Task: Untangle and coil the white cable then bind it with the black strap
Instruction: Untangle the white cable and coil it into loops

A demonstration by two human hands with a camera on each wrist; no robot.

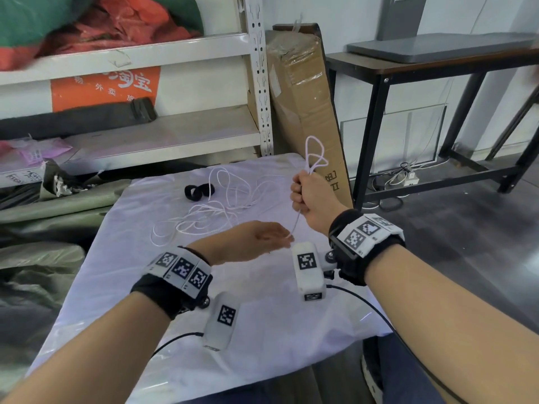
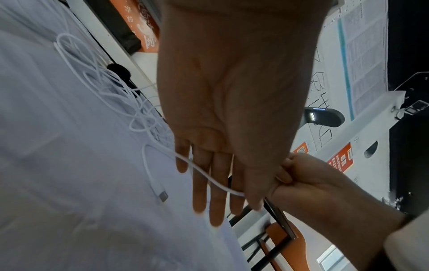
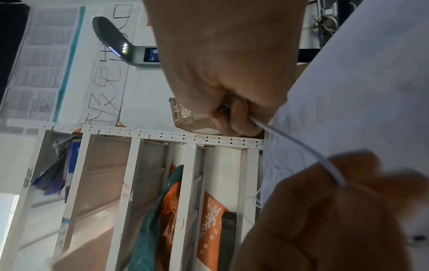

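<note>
Here, the right hand is a closed fist, raised above the far right corner of the table, which is draped in a pale cloth. Its fingers are curled round the white cable, and two or three small loops of that cable stand up out of the top of the fist. One strand drops from the bottom of the fist to the left hand, just below and to the left. The left hand is flat and palm up, fingers straight and relaxed; the strand lies across them and passes under the thumb. Whether the thumb actually presses it cannot be told.

Beyond the hands, most of the cable lies loose on the cloth in overlapping loops toward the far edge, with a metal-tipped plug at its free end. The black strap sits curled just beside the tangle, nearer the far left corner, untouched.

The cable looks thin, light and limp, probably smooth enough to slide through fingers. Loops would likely spring apart unless pinched together where they cross. The strand running between the two hands seems the best place to hold while feeding the next loop.
</note>
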